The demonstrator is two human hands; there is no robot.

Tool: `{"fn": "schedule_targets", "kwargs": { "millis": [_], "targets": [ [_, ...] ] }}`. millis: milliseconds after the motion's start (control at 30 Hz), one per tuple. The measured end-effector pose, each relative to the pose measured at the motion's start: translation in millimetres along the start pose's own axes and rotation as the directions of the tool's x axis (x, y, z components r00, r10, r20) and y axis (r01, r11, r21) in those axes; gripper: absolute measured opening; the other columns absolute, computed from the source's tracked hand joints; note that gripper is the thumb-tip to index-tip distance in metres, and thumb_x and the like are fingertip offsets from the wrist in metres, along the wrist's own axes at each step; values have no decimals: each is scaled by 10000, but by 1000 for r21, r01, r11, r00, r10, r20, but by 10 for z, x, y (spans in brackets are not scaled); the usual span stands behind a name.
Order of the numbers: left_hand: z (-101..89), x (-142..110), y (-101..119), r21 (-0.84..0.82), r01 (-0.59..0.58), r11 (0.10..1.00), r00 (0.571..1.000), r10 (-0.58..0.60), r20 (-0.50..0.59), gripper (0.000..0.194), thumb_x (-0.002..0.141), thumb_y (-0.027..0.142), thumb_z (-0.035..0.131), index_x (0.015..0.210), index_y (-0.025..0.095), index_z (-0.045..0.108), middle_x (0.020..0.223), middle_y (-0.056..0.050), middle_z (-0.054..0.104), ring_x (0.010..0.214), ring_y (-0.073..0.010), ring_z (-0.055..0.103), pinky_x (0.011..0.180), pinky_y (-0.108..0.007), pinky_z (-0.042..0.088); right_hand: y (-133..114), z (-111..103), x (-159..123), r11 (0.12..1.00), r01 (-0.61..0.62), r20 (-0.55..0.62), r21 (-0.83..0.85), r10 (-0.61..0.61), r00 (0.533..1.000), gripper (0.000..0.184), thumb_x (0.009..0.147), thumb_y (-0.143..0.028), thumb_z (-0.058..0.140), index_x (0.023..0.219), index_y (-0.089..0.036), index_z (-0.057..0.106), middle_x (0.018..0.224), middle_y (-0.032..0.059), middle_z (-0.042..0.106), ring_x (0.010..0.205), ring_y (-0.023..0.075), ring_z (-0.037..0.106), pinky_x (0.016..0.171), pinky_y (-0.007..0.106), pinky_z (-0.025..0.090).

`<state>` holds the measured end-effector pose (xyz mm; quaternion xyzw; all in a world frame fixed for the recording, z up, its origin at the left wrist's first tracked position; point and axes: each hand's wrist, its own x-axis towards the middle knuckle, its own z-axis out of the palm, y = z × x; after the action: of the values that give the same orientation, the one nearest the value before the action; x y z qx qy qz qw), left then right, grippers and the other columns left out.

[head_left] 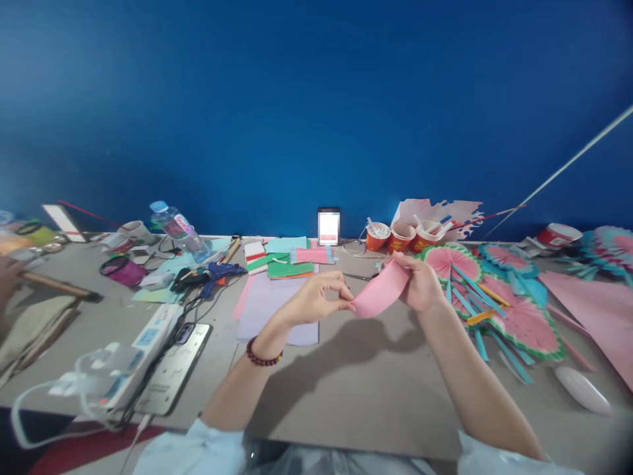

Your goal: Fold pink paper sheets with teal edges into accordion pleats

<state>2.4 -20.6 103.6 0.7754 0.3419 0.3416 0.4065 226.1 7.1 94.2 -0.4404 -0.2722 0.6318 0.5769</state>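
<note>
A pink strip of paper (380, 290) is stretched between my two hands, bowed and lifted over the table. My left hand (320, 300) pinches its lower left end with thumb and fingertips; a dark red bead bracelet circles that wrist. The upper right end is gripped by my right hand (419, 282), thumb on top, its other fingers partly hidden. Behind my left hand lie lilac paper sheets (267, 307), with green paper pieces (291, 268) on top. Right of my right hand are pink and green watermelon-patterned paper fans (527, 313) with light blue strips.
Red paper cups (378, 237) and a small lit screen (329, 227) stand along the blue wall. To the left are a water bottle (180, 231), a blue glue gun (217, 274), a power strip (143, 353) and a phone (175, 369). Another person's hand (8, 280) shows at far left.
</note>
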Motion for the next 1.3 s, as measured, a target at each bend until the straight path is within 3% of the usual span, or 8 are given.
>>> {"fn": "schedule_targets", "kwargs": {
  "millis": [133,267,433,567,733,1000,1167,1300],
  "targets": [
    [-72,-4,15,12,3,1000,1000,-3,24,166,768,345,691,797,182,708,782,-33,646,741,-141,579,693,-245,448,6,45,-29,999,38,-11,-5,-38,999,266,557,-335,796,671,-207,593,582,-34,613,507,130,556,486,257,469],
    [-75,27,-81,111,13,994,984,7,-176,326,784,364,672,1053,185,631,969,-64,669,874,-173,607,805,-283,471,34,64,-80,934,326,-23,-147,-333,943,281,586,-402,796,667,-223,595,628,-46,612,547,105,539,503,213,435],
    [44,56,-72,252,9,968,925,87,-370,133,819,285,600,879,172,634,895,-57,661,884,-181,594,813,-301,474,136,112,-224,567,644,110,-513,-701,705,138,734,-356,698,720,-242,623,754,8,655,726,166,585,678,288,486],
    [155,57,-11,-16,88,996,969,-89,-232,283,852,398,545,806,155,682,758,-50,687,694,-151,619,627,-244,485,285,135,-300,193,781,373,-594,-794,480,21,777,-248,642,764,-264,644,823,42,694,777,211,620,726,358,502],
    [190,66,-13,-411,168,896,969,-226,-96,455,858,523,499,878,119,709,834,-92,716,809,-179,657,785,-303,522,445,122,-279,-129,849,630,-512,-728,269,150,813,-196,594,901,-280,682,918,51,720,872,221,660,783,359,515],
    [100,98,-88,-445,170,879,945,-274,-180,378,774,433,661,1036,164,707,904,-56,732,765,-160,663,705,-257,523,475,252,-243,-188,857,762,-481,-572,302,487,733,-512,672,1098,-191,630,1084,146,671,1056,293,609,924,439,493],
    [32,139,-249,-411,163,897,950,-255,-181,437,737,443,688,1053,141,700,974,-77,727,854,-214,673,720,-291,534,426,257,-221,0,874,744,-486,-525,414,281,876,-249,500,1137,-237,604,1150,93,651,1116,225,581,953,407,488],
    [0,127,-333,-252,120,960,955,-181,-235,343,804,399,615,1017,149,713,976,-66,726,882,-216,663,750,-293,518,376,178,-145,-121,812,691,-572,-604,397,286,881,-175,469,1104,-252,631,1057,76,675,1023,229,605,908,406,494]
  ]
}}
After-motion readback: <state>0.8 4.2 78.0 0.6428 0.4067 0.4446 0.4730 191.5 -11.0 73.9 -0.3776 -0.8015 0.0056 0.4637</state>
